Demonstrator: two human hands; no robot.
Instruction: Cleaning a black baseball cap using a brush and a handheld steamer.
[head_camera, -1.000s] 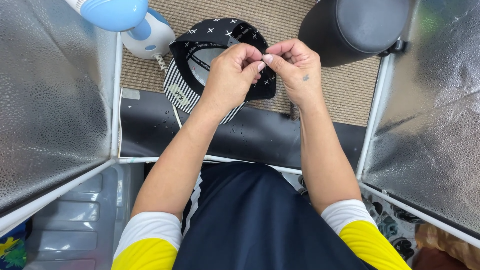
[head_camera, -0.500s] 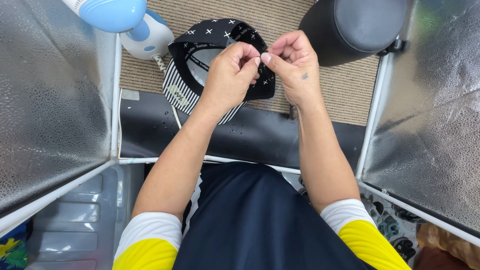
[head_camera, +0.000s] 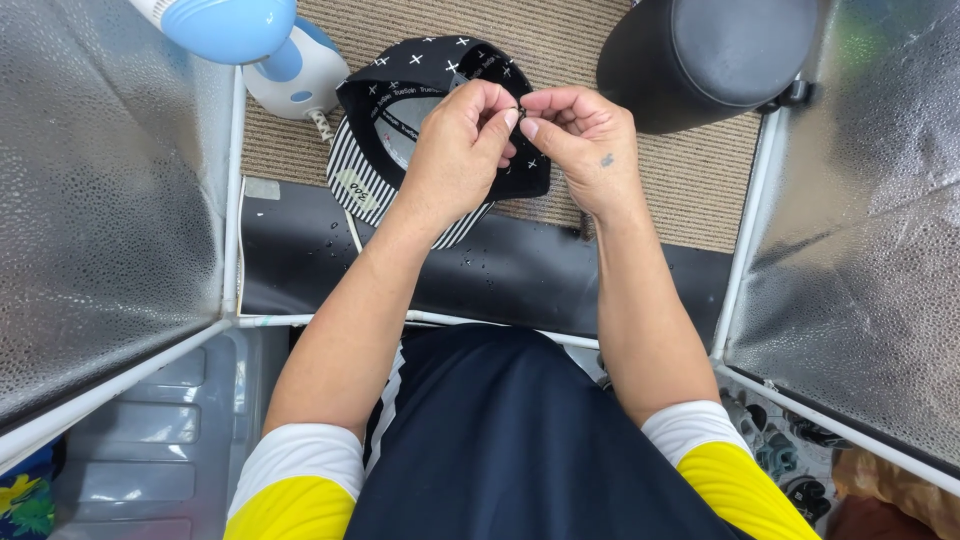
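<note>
Nearest the camera are the person's dark navy lap and two forearms in white sleeves with yellow cuffs, reaching forward over a thin white frame bar (head_camera: 330, 318). Past the bar lies a glossy black mat (head_camera: 290, 260) dotted with water drops, and beyond it a tan woven mat (head_camera: 700, 190) that covers the rest of the working surface. To either side stand silvery, pebbled reflective panels (head_camera: 100, 200), one on the left and one on the right, walling the space in closely, so open room remains only in the middle strip and forward between them. On the tan mat rests a black cap (head_camera: 400, 100) patterned with small white crosses, turned inside out so its pale lining and striped underside show; part of it overhangs the black mat. Above the cap, the left hand (head_camera: 455, 150) and the right hand (head_camera: 580, 140) meet fingertip to fingertip, each in a narrow pinching grip on one tiny dark item between them, too small to identify; the left hand also hides part of the cap. Farther off on the left sits a blue and white handheld appliance (head_camera: 260, 40) with its cord trailing beside the cap, and on the right a large black cylinder (head_camera: 720, 60) stands at the far edge. Compared with half a second before, the hands sit in nearly the same place, fingertips drawn slightly closer together.
</note>
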